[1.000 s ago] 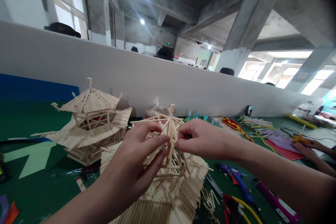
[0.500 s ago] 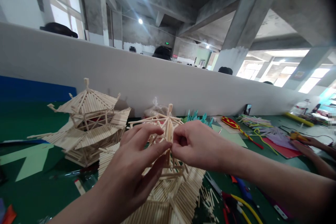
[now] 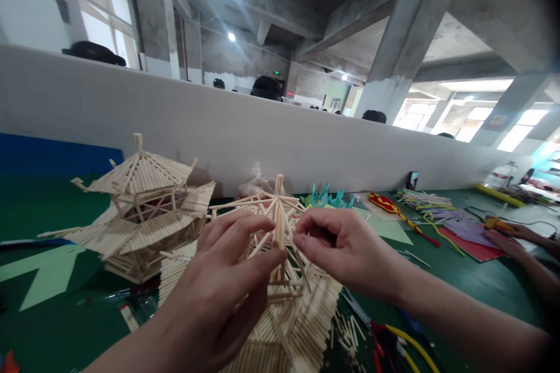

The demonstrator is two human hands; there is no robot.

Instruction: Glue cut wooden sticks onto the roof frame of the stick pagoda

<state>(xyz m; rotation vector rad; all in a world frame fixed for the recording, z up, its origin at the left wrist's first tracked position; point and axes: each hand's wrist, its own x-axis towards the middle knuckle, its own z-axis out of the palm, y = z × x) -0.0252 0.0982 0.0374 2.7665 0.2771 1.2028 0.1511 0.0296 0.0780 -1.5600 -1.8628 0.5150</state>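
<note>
A half-built pagoda of thin wooden sticks stands on the green table right in front of me. My left hand has its fingers curled around the bare roof frame at the top, thumb tip beside the centre post. My right hand pinches near the same post from the right; what is between its fingertips is too small to make out. A finished stick pagoda stands to the left, behind my left hand.
Loose sticks and a tool with a yellow cable lie at my right. Coloured paper pieces and teal cut-outs sit further back. Another person's hand rests at the far right. A white partition runs behind the table.
The view has drifted slightly, so the models sit lower and further left. My right hand has drawn a little away from the left one, its pinch shifting right of the post.
</note>
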